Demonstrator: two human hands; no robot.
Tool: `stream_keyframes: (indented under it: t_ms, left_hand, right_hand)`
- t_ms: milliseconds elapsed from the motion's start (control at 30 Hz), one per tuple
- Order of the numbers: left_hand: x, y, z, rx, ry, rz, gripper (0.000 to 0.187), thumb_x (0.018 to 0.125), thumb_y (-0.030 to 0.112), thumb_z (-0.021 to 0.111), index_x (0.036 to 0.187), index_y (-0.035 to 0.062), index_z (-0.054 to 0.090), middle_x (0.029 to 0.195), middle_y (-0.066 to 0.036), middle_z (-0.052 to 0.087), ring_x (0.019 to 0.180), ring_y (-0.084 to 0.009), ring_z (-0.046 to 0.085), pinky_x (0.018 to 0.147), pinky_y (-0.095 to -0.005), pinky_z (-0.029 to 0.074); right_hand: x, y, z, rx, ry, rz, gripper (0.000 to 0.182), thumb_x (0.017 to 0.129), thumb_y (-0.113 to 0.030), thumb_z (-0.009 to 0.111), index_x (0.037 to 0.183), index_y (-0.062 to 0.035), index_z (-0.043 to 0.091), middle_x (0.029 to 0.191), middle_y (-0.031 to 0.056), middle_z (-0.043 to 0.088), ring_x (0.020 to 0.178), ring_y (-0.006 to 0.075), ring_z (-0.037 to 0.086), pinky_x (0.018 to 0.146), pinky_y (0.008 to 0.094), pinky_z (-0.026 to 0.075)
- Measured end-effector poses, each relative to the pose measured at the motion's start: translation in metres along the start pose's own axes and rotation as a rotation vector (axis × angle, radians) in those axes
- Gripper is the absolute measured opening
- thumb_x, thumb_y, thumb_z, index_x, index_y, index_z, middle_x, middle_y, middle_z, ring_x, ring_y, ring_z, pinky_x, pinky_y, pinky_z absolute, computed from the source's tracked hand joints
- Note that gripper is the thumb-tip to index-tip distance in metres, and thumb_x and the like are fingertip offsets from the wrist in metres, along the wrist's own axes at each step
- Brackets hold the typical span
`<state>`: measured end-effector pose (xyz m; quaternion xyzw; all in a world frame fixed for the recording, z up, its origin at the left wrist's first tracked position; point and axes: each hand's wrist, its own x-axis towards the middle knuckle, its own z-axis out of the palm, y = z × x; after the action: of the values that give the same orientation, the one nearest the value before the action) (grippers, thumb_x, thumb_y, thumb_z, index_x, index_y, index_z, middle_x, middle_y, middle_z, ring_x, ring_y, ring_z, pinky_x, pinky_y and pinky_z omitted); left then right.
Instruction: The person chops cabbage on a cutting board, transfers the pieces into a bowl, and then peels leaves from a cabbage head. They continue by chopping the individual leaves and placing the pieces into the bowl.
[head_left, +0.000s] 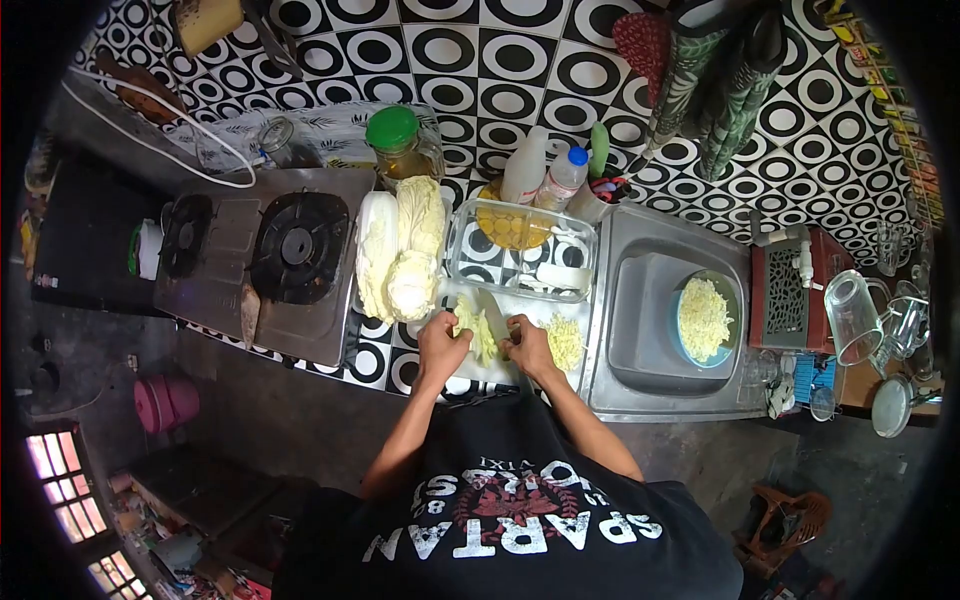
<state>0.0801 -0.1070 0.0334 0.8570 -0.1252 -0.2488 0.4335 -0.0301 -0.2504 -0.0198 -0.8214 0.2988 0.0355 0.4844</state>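
My right hand (530, 347) is closed around a knife (493, 314), its blade tilted toward the cabbage. With curled fingers, my left hand (443, 347) grips pale green napa cabbage leaves (481, 338) just left of the blade. Both hands work over a white cutting board (522, 311). To the right of my right hand lies a heap of chopped cabbage (564, 342). Whole napa cabbages (414, 225) are piled beyond my left hand. Part of the knife handle is hidden by my fingers.
A clear rectangular container (581, 294) sits behind the board. Left is a gas stove (220, 300); right, a steel sink (640, 393) with a bowl (690, 353) of chopped cabbage. Bottles (562, 180) and a green-lidded jar (393, 128) stand along the tiled wall.
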Motion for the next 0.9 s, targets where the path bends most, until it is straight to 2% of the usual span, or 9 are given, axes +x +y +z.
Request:
stream_keyframes:
  t_ms: [100,267,400,467,533,600,633,733,900]
  left_hand:
    - [-0.002,0.020,-0.013,0.075,0.109,0.195,0.016,0.068,0.003,0.064,0.078,-0.0020,0.054,0.072,-0.007,0.055,0.067,-0.0099,0.049,0.059,-0.0255,0.041]
    - [0.027,0.024,-0.006,-0.262,0.047,0.240,0.017,0.068,0.006,0.065,0.079,-0.0006,0.054,0.076,-0.007,0.056,0.064,-0.0116,0.050,0.060,-0.0257,0.042]
    - [0.047,0.048,-0.007,-0.551,-0.087,0.127,0.015,0.075,0.004,0.061,0.087,-0.0004,0.053,0.082,-0.002,0.057,0.071,-0.0083,0.049,0.065,-0.0227,0.040]
    - [0.046,0.067,-0.014,-0.751,-0.163,-0.022,0.014,0.076,0.005,0.060,0.088,0.0011,0.054,0.081,-0.002,0.057,0.073,-0.0074,0.050,0.065,-0.0227,0.040]
    - [0.046,0.071,-0.017,-0.781,-0.205,-0.039,0.016,0.077,0.006,0.059,0.092,0.0030,0.054,0.084,-0.002,0.057,0.074,-0.0072,0.050,0.066,-0.0223,0.040]
    - [0.044,0.075,-0.019,-1.000,-0.250,-0.143,0.018,0.078,0.006,0.058,0.095,0.0043,0.053,0.086,-0.001,0.057,0.073,-0.0074,0.050,0.066,-0.0215,0.039]
    - [0.048,0.069,-0.018,-0.998,-0.249,-0.140,0.018,0.078,0.006,0.058,0.095,0.0043,0.053,0.086,-0.001,0.057,0.073,-0.0074,0.050,0.066,-0.0215,0.039]
    - [0.068,0.037,-0.005,-0.905,-0.184,-0.110,0.019,0.080,0.001,0.053,0.098,0.0021,0.050,0.092,-0.007,0.057,0.078,-0.0135,0.057,0.067,-0.0265,0.048]
    - [0.101,0.038,0.023,-0.549,-0.104,-0.013,0.023,0.081,0.006,0.057,0.101,0.0014,0.049,0.096,-0.005,0.054,0.088,-0.0117,0.049,0.076,-0.0241,0.037]
  right_hand:
    - [0.001,0.005,0.004,0.013,-0.001,-0.015,0.038,0.074,-0.007,0.063,0.108,0.0007,0.049,0.077,0.0169,0.064,0.068,0.0261,0.063,0.065,0.0337,0.050]
    - [-0.001,0.000,-0.002,-0.155,0.129,-0.155,0.047,0.075,-0.016,0.067,0.115,0.0013,0.050,0.095,0.0218,0.061,0.088,0.0297,0.062,0.076,0.0353,0.049]
    - [0.000,-0.042,-0.027,-0.038,0.065,-0.108,0.056,0.074,-0.021,0.069,0.120,0.0014,0.046,0.102,0.0222,0.059,0.092,0.0301,0.060,0.079,0.0364,0.048]
    - [0.002,-0.061,-0.034,0.175,0.024,-0.052,0.065,0.072,-0.031,0.070,0.122,0.0011,0.043,0.099,0.0205,0.060,0.093,0.0302,0.059,0.082,0.0366,0.047]
    - [0.015,-0.054,-0.026,0.295,0.008,-0.029,0.063,0.076,-0.025,0.068,0.126,-0.0012,0.039,0.094,0.0157,0.060,0.091,0.0247,0.060,0.078,0.0358,0.049]
    - [0.024,-0.051,-0.027,0.967,-0.099,0.126,0.055,0.079,-0.011,0.063,0.127,-0.0027,0.037,0.094,0.0126,0.060,0.091,0.0218,0.059,0.076,0.0347,0.050]
    - [0.029,-0.051,-0.029,1.115,-0.090,0.138,0.050,0.081,0.001,0.056,0.127,-0.0025,0.037,0.091,0.0095,0.057,0.088,0.0220,0.060,0.071,0.0336,0.053]
    - [0.041,-0.054,-0.040,1.255,-0.095,0.168,0.045,0.082,-0.001,0.055,0.124,-0.0018,0.039,0.090,0.0092,0.056,0.082,0.0219,0.060,0.071,0.0334,0.053]
    - [0.084,-0.052,-0.051,0.981,-0.027,0.144,0.036,0.082,-0.003,0.054,0.117,-0.0003,0.047,0.088,0.0078,0.057,0.076,0.0183,0.058,0.069,0.0303,0.052]
